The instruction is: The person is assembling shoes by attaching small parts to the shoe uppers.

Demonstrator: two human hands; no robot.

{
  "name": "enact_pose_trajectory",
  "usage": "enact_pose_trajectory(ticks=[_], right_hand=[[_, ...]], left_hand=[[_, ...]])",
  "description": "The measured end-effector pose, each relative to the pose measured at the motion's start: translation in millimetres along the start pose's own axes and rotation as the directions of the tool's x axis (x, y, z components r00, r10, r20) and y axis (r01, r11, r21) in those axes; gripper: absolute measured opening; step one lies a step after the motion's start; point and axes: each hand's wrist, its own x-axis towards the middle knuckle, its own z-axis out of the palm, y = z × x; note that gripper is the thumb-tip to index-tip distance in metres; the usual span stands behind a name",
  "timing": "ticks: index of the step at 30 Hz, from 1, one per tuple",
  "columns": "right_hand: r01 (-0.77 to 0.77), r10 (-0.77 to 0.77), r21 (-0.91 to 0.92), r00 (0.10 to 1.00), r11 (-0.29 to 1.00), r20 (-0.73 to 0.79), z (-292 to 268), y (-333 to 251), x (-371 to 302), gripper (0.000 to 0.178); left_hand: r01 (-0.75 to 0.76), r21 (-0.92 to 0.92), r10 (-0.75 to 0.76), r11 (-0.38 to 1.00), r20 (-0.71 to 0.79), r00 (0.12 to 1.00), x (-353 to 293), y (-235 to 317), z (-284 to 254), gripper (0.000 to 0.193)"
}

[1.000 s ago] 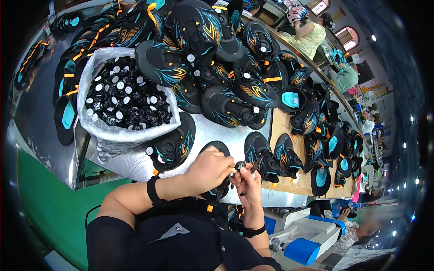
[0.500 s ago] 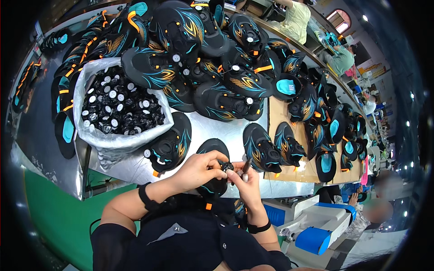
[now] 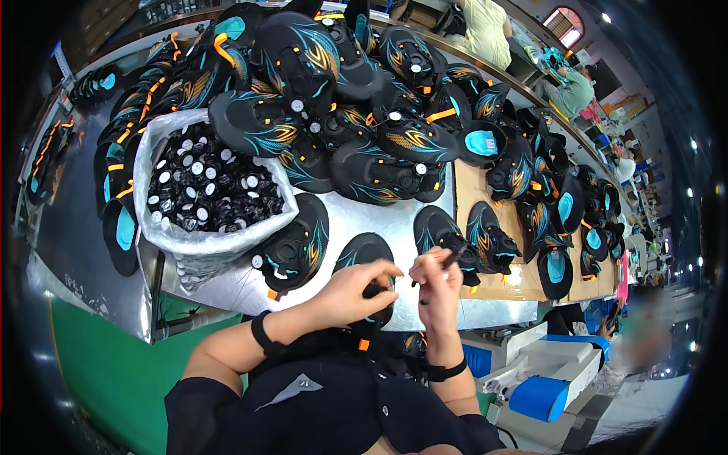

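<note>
Below my hands a black shoe upper (image 3: 365, 249) with blue trim lies at the table's front edge, toe pointing away from me. Over its middle, my left hand (image 3: 356, 292) is closed with thumb and fingertips bent together; what they hold is too small to make out. To its right, my right hand (image 3: 437, 292) is raised and closed round a slim dark tool (image 3: 453, 256), whose kind does not show clearly. The hands are apart. Beside my left forearm lies another black upper (image 3: 292, 250) with a white-centred round dial (image 3: 258, 262) hanging off it.
An open plastic bag (image 3: 220, 241) full of black dials with white centres stands at left. Many black uppers (image 3: 296, 57) are heaped behind. Two uppers (image 3: 493, 239) lie right of my hands, near cardboard (image 3: 474, 189). A grey-and-blue machine (image 3: 538, 398) stands at lower right.
My hands were together over the upper, working on a small black dial. Now they have drawn apart, the right one moving right and up with the dark tool.
</note>
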Motion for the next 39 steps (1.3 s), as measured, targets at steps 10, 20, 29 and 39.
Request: enact_pose_trajectory(ticks=[10, 20, 29, 39], right_hand=[[-0.309, 0.28, 0.486, 0.951, 0.818, 0.133, -49, 15, -27, 0.02], [-0.005, 0.012, -0.242, 1.0, 0.97, 0.028, -11, -28, -15, 0.008], [0.612, -0.283, -0.746, 0.788, 0.263, 0.547, 0, -37, -14, 0.024], [0.099, 0.05, -0.591, 0.972, 0.801, 0.231, 2, -16, -17, 0.012]], left_hand=[[-0.283, -0.916, -0.172, 0.285, -0.34, 0.925, 14, -34, -33, 0.024], [-0.064, -0.055, 0.065, 0.996, 0.006, 0.998, 20, 17, -10, 0.012], [0.107, -0.458, -0.112, 0.883, 0.016, 0.994, 9, 20, -7, 0.012], [0.121, -0.637, -0.182, 0.761, -0.031, 0.983, 6, 3, -9, 0.008]])
